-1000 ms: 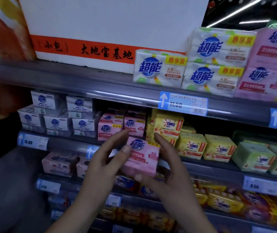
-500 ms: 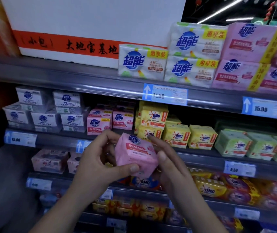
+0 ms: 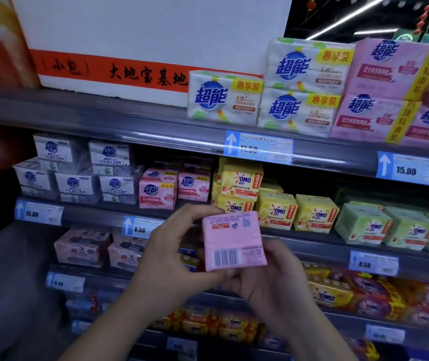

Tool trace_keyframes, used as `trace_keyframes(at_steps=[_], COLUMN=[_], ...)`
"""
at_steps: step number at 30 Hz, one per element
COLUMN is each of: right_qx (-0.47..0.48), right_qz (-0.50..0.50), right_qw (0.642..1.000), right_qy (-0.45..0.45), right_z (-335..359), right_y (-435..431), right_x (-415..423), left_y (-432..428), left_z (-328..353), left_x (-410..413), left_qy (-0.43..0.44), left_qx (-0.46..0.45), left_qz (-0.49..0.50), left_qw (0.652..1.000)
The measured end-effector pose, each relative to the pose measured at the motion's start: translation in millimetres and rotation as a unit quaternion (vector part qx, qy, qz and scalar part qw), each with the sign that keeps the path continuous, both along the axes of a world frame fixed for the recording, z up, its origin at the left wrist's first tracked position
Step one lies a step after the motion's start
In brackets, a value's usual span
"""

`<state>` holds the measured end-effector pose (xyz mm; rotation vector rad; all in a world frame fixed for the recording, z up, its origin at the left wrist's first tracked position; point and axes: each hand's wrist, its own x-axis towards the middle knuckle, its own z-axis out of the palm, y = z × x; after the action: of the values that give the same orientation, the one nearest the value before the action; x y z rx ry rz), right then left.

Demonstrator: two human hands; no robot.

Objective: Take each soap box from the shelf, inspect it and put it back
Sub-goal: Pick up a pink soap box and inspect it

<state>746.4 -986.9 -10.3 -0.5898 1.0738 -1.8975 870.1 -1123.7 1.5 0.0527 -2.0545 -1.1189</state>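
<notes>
Soap box, barcode showing, gripped by left hand and right hand.

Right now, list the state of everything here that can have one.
box: off the shelf, held upright, barcode side facing the camera.
left hand: grips the box's left edge.
right hand: holds the box's lower right corner.
pink packs: on the shelf, stacked.
yellow packs: on the shelf, stacked.
</notes>
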Motion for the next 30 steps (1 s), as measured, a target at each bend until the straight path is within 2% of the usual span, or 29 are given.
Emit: trace_keyframes(at_steps=[3, 5, 6, 8, 10, 11, 13, 15, 17, 20, 21, 24, 27, 30], right_qx=[0.030, 0.036, 0.038, 0.019, -0.011, -0.005, 0.041, 0.074, 0.061, 0.051, 0.054, 0.023, -0.015, -0.014], right_qz=[-0.069, -0.082, -0.082, -0.051, 0.023, 0.051, 0.055, -0.003, -0.044, -0.046, -0.052, -0.043, -0.019, -0.017], right_qw=[0.994, 0.987, 0.987, 0.997, 0.999, 0.997, 0.997, 0.997, 0.995, 0.989, 0.987, 0.997, 0.999, 1.000], right_qy=[0.083, 0.135, 0.132, 0.052, -0.044, -0.058, -0.022, 0.031, 0.067, 0.133, 0.139, 0.055, -0.027, -0.012], right_z=[3.7, 7.8, 9.0, 6.1, 0.4, -2.6, -9.7, -12.4, -9.4, 0.8, 2.5, 2.8, 1.2, 0.9], right_y=[0.3, 1.7, 2.0, 1.2, -2.1, -3.9, -7.6, -8.6, -4.1, 2.6, 2.9, 1.4, 0.3, -0.5], right_x=[-6.9, -11.1, -11.8, -11.0, -5.6, -2.2, 1.1, -1.0, -5.5, -7.5, -7.5, -6.8, -3.2, -3.5], left_y=[-4.8, -7.7, -7.8, -5.4, -2.5, -1.2, 0.9, 0.4, -0.5, 0.0, 0.5, 1.9, -3.9, -10.4], left_z=[1.2, -1.1, -2.8, -5.1, -7.0, -7.5, -6.6, -4.6, -1.5, 0.5, -0.7, -0.4, -2.9, -6.8], left_x=[1.4, 1.6, 1.6, 0.0, -2.5, -4.2, -6.3, -6.2, -5.5, -7.2, -7.9, -8.2, -8.8, -8.5], left_qy=[0.004, -0.009, -0.015, -0.009, 0.020, 0.028, 0.025, 0.013, -0.003, -0.023, -0.026, -0.001, 0.039, 0.044], left_qx=[-0.044, -0.046, -0.033, 0.017, 0.053, 0.057, 0.044, 0.014, -0.036, -0.125, -0.126, 0.000, 0.066, 0.101], left_qz=[0.024, 0.028, 0.028, 0.014, -0.007, -0.012, -0.005, 0.014, 0.033, 0.057, 0.052, -0.017, -0.032, -0.036], left_qw=[0.999, 0.998, 0.999, 1.000, 0.998, 0.998, 0.999, 1.000, 0.999, 0.990, 0.990, 1.000, 0.996, 0.993])
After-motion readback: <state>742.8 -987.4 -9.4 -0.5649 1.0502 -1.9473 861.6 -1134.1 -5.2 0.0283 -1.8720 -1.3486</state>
